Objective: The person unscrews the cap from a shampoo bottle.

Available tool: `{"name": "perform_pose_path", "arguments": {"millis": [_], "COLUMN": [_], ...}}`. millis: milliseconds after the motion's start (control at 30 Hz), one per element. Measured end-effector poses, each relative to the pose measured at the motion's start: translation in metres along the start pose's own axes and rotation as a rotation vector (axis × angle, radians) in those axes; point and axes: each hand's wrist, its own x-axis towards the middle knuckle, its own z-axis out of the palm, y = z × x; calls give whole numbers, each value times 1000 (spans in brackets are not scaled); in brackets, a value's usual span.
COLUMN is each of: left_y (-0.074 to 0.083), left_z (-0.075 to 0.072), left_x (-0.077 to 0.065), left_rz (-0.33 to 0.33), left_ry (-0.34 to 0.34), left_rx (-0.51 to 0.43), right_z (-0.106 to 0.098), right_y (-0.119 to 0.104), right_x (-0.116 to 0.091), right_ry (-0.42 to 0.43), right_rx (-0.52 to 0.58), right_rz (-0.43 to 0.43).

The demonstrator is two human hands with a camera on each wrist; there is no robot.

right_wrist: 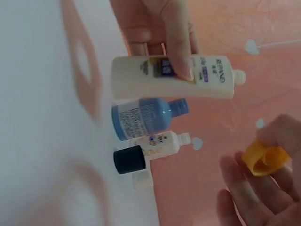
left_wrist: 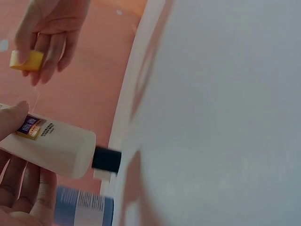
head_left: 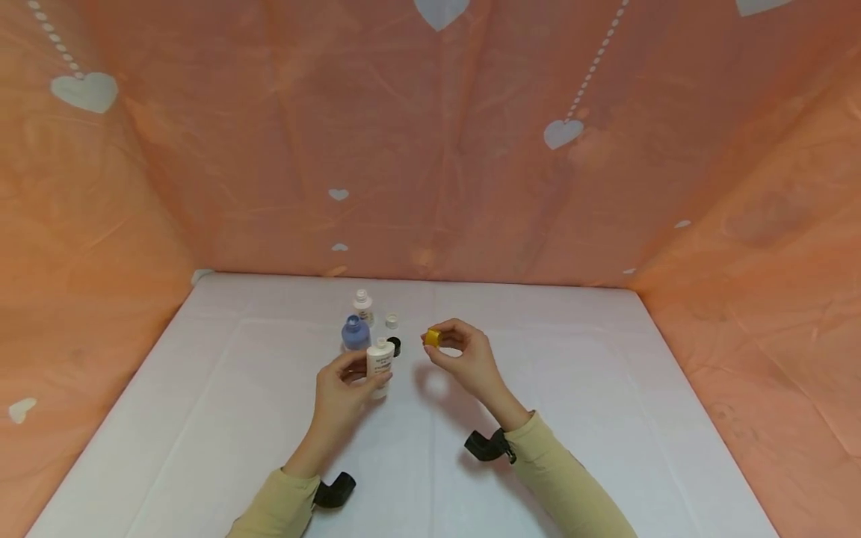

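My left hand (head_left: 336,392) grips a white plastic bottle (head_left: 380,360) by its sides, thumb across the printed label. The bottle is held upright above the table, its narrow neck bare. To the right and a little higher, my right hand (head_left: 476,365) pinches a yellow cap (head_left: 433,338) between thumb and fingers. In the right wrist view the cap's hollow underside shows, apart from the bottle neck. Just behind the held bottle stands a blue bottle (head_left: 355,334), also without a cap.
A second white bottle (head_left: 363,302), uncapped, stands behind the blue one. A black cap (head_left: 395,346) and a white cap (head_left: 392,320) sit on the white table (head_left: 572,418) to their right. Orange cloth with hearts (head_left: 430,164) hangs around the table's back and sides.
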Motion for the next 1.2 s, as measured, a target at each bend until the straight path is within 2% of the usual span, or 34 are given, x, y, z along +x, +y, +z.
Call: {"name": "perform_pose_path", "arguments": {"millis": [133,267,367,500,600,800,1033,1200], "left_y": [-1,-4,-16,-39,-49,-54,-57,-58], "left_z": [-11,-17,-21,-26,-29,-35,-45,-49], "left_x": [1,2,5,10,12,16,21,24], "left_rz": [-21,-35,-74,-121,-119,-122,-159,-194], "left_ry": [17,10,10,12,6,-50,-126,-150], "left_rx": [12,31,18,-6,-12,-9,0,-25], "right_z": [7,13,15,18,21,30,38,44], "right_y": [20,46,50,56,61,70,72,74], "right_x": [3,4,4,3,1,-2,-1,2], "right_ry": [-56,-63,-80,-146,-217,-318,-337,-356], "right_rx": [-63,-103,-146,-240,-279,-381,-480,-515], "right_rz": [23,23,23,26,70,157,136,122]}}
